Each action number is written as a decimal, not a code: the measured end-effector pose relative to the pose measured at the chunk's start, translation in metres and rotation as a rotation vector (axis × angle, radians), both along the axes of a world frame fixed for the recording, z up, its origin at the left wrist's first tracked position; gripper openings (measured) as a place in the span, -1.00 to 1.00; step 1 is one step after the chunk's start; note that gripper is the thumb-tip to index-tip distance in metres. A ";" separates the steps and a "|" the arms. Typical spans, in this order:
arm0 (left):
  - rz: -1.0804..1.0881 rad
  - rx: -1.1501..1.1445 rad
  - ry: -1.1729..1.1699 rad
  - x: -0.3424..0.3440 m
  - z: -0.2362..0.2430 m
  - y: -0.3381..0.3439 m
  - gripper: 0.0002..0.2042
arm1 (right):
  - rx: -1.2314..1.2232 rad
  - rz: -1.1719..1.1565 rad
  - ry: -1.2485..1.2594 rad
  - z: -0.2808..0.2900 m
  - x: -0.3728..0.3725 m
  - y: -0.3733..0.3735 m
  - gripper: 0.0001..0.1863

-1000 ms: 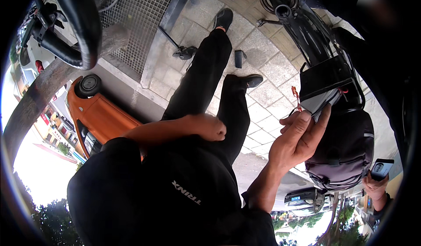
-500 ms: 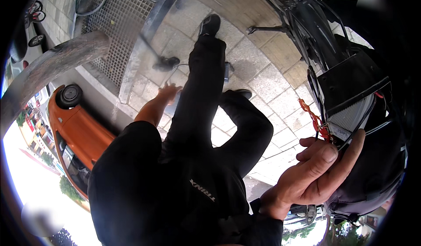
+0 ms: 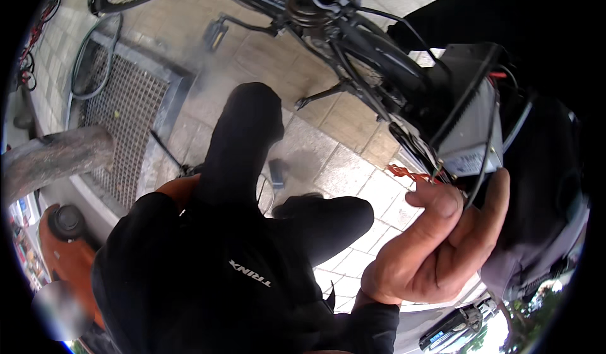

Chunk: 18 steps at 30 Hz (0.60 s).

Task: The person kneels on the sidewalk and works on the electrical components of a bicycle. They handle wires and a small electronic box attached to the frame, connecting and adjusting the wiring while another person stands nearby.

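Observation:
My right hand, fingers curled, grips wires at the lower end of a silver metal box mounted on the black bicycle frame. A tangle of orange wires hangs just beside my thumb, and a black cable runs down to my fingers. My left hand is hidden behind my bent leg; only part of its bare forearm shows, low by the pavement. A small dark rectangular object lies on the paving near my knee.
A metal grate with a looped hose lies left, beside a tree trunk. An orange car stands at lower left. A dark bag is at right; another person's dark-clad leg is behind the bicycle.
I have crouched lower and my view has swung, bringing more bicycle into view. My left hand reached down and left, then became hidden behind my leg. My right hand stays at the box's wires.

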<state>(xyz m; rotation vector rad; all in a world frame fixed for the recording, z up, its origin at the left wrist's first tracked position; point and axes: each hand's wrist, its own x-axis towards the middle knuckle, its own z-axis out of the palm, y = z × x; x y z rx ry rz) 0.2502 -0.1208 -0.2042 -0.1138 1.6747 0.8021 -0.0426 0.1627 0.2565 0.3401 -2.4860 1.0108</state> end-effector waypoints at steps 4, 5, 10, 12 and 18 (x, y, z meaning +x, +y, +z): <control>0.109 0.039 -0.041 -0.073 0.008 -0.047 -0.57 | 0.049 -0.108 0.299 -0.014 -0.011 -0.003 -0.69; 0.162 0.058 -0.084 -0.092 0.014 -0.056 -0.55 | 0.118 -0.133 0.308 -0.014 -0.012 0.001 -0.71; 0.007 -0.089 0.261 -0.199 0.076 -0.094 -0.63 | 0.090 -0.168 0.210 0.017 -0.012 -0.002 -0.78; -0.024 -0.274 0.812 -0.232 0.110 -0.093 -0.70 | 0.175 -0.125 0.141 0.039 -0.016 -0.006 -0.77; 0.737 0.478 1.302 -0.300 0.259 0.014 -0.72 | 0.473 0.013 -0.231 0.110 -0.074 -0.017 -0.67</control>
